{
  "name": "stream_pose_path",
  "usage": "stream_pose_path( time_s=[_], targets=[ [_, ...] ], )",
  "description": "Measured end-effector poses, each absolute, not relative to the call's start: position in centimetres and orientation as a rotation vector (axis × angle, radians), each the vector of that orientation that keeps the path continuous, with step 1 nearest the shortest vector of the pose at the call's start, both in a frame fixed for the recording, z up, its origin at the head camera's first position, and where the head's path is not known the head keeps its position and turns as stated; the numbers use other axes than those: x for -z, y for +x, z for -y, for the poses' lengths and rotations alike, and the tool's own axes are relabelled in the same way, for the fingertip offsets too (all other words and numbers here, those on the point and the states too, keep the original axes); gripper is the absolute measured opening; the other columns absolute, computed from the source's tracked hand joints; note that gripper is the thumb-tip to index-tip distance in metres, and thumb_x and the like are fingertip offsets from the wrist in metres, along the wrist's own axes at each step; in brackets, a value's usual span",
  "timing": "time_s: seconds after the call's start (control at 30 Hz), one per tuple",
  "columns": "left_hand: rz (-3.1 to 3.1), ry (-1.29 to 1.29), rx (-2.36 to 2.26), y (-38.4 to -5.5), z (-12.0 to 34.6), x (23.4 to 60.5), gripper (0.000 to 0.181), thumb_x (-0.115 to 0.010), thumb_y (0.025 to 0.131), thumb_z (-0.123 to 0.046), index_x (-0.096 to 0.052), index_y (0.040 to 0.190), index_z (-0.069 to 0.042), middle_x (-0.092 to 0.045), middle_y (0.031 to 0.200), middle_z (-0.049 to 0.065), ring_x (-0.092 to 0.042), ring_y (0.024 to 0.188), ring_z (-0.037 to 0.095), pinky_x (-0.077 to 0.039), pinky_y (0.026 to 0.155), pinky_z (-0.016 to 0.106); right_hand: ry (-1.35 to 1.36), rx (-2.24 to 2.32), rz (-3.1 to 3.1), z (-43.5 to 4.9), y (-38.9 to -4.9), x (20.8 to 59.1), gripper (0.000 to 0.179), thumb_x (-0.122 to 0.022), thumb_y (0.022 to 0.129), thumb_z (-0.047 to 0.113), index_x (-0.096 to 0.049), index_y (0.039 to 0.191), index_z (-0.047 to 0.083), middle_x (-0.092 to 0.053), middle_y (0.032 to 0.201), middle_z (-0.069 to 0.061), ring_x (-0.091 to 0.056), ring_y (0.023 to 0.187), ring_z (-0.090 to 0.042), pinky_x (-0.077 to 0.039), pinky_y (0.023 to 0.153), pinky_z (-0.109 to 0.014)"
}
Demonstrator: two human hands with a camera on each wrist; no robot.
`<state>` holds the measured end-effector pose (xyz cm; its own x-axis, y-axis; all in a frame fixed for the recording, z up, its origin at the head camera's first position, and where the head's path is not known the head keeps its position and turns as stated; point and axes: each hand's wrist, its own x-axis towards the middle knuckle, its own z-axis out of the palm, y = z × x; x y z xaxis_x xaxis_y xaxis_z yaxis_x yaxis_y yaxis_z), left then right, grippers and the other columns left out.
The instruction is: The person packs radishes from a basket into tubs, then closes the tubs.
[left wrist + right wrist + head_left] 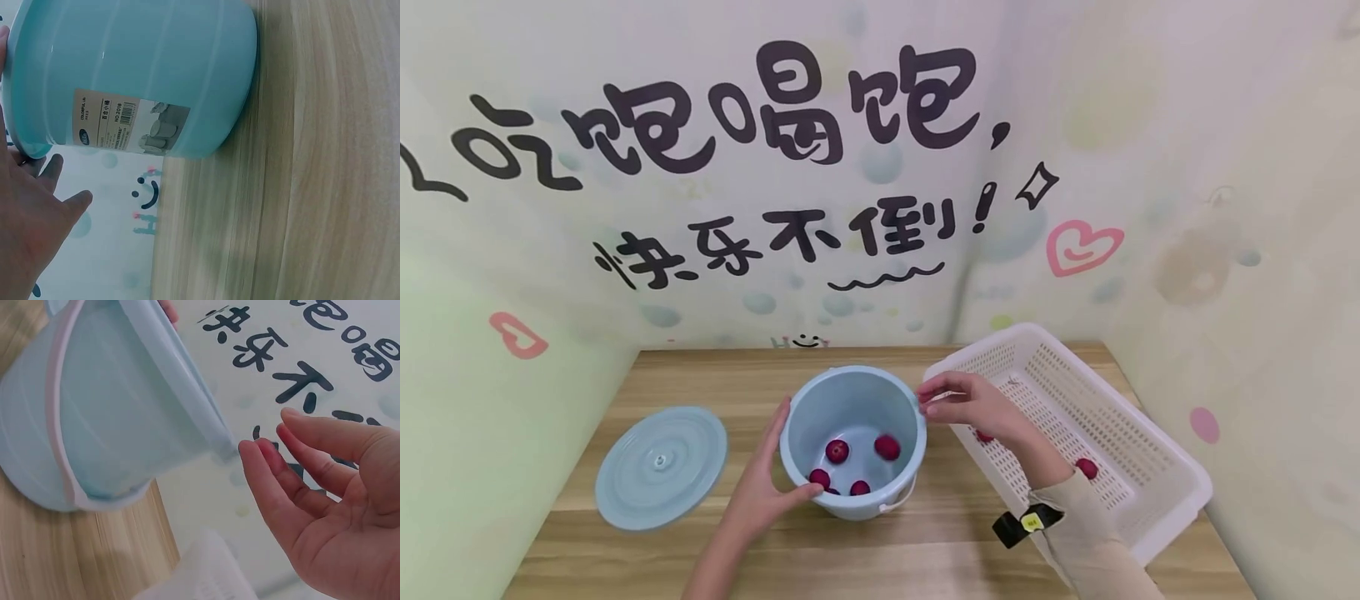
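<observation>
A light blue bucket (853, 502) stands upright with several dark red, plum-like fruits (837, 452) in its bottom. One red fruit (887, 447) on its right side looks blurred. My left hand (763, 492) holds the bucket by its left rim, thumb at the front edge and fingers along the far left side. In the left wrist view its fingers (53, 172) reach the rim beside the bucket's label (128, 122). At the right rim is my right hand (337, 506), fingers loosely bent and nothing between them, one fingertip right at the edge.
On the right lies a white perforated basket (1165, 475), with a red fruit (1086, 468) and another (984, 436) partly hidden by my right hand. A blue lid (662, 468) rests on the wooden table (752, 375) at left. Behind rises a printed wall (880, 317).
</observation>
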<state>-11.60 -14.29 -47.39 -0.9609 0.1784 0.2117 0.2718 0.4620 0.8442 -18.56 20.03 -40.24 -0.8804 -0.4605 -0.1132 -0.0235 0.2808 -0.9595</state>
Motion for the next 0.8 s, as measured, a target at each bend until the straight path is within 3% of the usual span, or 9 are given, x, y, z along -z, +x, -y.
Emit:
stream_pose_path(
  time_s=[0.3,0.43,0.57,0.8],
  targets=[
    [2.596,-0.410,1.525,-11.8,14.4,47.3,0.119,-0.090,0.069,-0.027,-0.016,0.161,-0.025,-0.019,0.168,0.010,-0.022,0.152,0.042,-0.029,0.113,0.072,-0.324,1.672,-2.277,-23.7,-19.3,40.3,0.040,-0.067,0.094,0.017,-0.059,0.128,-0.002,-0.061,0.129,-0.029,-0.069,0.097,-0.009,-0.059,0.084,-0.026],
    [2.600,-0.399,1.531,-11.7,14.4,47.4,0.119,-0.090,0.068,-0.026,-0.016,0.161,-0.025,-0.019,0.168,0.009,-0.022,0.152,0.041,-0.029,0.114,0.071,-0.327,1.684,-2.313,-25.7,-19.6,41.1,0.038,-0.067,0.094,0.016,-0.059,0.127,-0.002,-0.068,0.121,-0.017,-0.070,0.098,-0.006,-0.057,0.089,-0.025],
    [2.619,-0.375,1.530,-11.8,14.4,47.4,0.118,-0.090,0.070,-0.029,-0.015,0.161,-0.028,-0.018,0.168,0.006,-0.022,0.152,0.041,-0.030,0.113,0.071,-0.331,1.693,-2.338,-27.5,-19.9,42.2,0.038,-0.067,0.095,0.017,-0.059,0.127,-0.002,-0.071,0.114,0.003,-0.070,0.102,-0.006,-0.056,0.090,-0.023],
    [2.615,-0.380,1.532,-11.7,14.4,47.6,0.119,-0.090,0.069,-0.027,-0.015,0.161,-0.026,-0.018,0.168,0.006,-0.021,0.152,0.042,-0.028,0.113,0.072,-0.326,1.703,-2.364,-30.3,-20.2,44.1,0.040,-0.063,0.097,0.015,-0.055,0.131,-0.004,-0.068,0.113,0.017,-0.067,0.106,-0.002,-0.055,0.091,-0.019]
  ],
)
